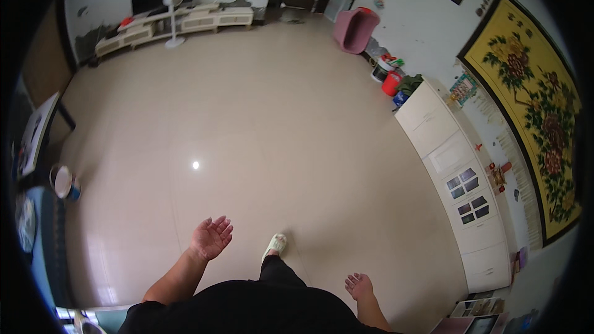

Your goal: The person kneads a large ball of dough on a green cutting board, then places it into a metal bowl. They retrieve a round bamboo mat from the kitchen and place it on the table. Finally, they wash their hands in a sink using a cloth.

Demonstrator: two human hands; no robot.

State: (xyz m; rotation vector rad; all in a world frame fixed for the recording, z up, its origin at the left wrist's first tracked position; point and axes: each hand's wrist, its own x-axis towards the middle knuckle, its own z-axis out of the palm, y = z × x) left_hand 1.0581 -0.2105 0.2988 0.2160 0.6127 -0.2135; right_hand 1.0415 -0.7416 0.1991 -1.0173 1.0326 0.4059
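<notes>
My left hand (211, 237) hangs in the air in front of me, palm turned up and fingers stretched out, with nothing in it. Lower and to the right, my right hand (359, 286) is also bare, its fingers apart and slightly curled. Neither hand touches anything. Below them spreads the shiny beige tiled floor (260, 136). One foot in a pale slipper (275, 245) is stepped forward between the two hands.
A long white cabinet (447, 159) lines the right wall. Ahead stand a low TV bench (198, 21), a white fan (174, 15) and a tipped pink tub (357, 29). Buckets (391, 83) sit by the cabinet's far end. On the left are a blue sofa (46, 253) and a bin (64, 182).
</notes>
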